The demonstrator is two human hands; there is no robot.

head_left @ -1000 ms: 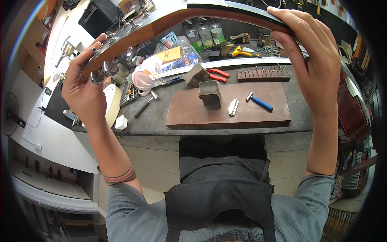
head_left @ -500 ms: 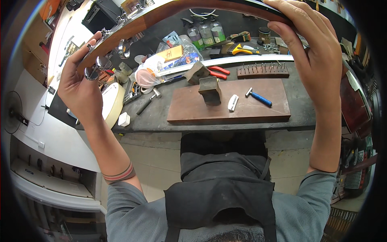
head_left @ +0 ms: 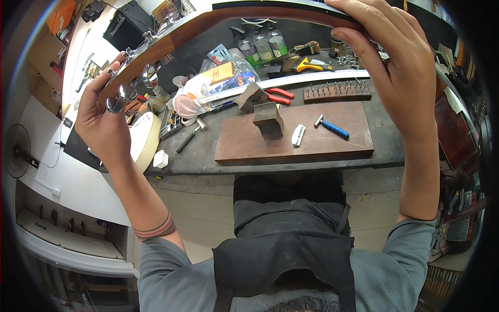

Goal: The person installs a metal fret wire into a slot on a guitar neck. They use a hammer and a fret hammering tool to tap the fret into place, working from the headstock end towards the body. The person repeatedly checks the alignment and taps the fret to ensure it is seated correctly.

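Note:
I hold a wooden guitar neck [head_left: 234, 14] up high across the top of the view, its brown back toward me. My left hand [head_left: 104, 117] is closed around the headstock [head_left: 148, 57], among shiny metal tuning pegs [head_left: 126, 92]. At the other end my right hand [head_left: 392, 57] grips the neck between thumb and fingers. On the bench below lies a brown wooden board [head_left: 244, 140]. It carries a dark block-shaped support [head_left: 268, 120], a small white tool [head_left: 298, 135] and a blue-handled razor-like tool [head_left: 332, 127]. The far edge of the neck is cut off.
Behind the board are red-handled pliers [head_left: 279, 95], a wooden rack of small pins [head_left: 338, 92] and a yellow cutter [head_left: 310, 66]. Spray bottles [head_left: 263, 47] and plastic bags [head_left: 192, 101] stand farther back. A hammer [head_left: 191, 136] and a white block [head_left: 161, 158] lie at left.
The guitar neck and both hands have shifted slightly left in the view, and its right end sits a little higher. Both hands keep their grip.

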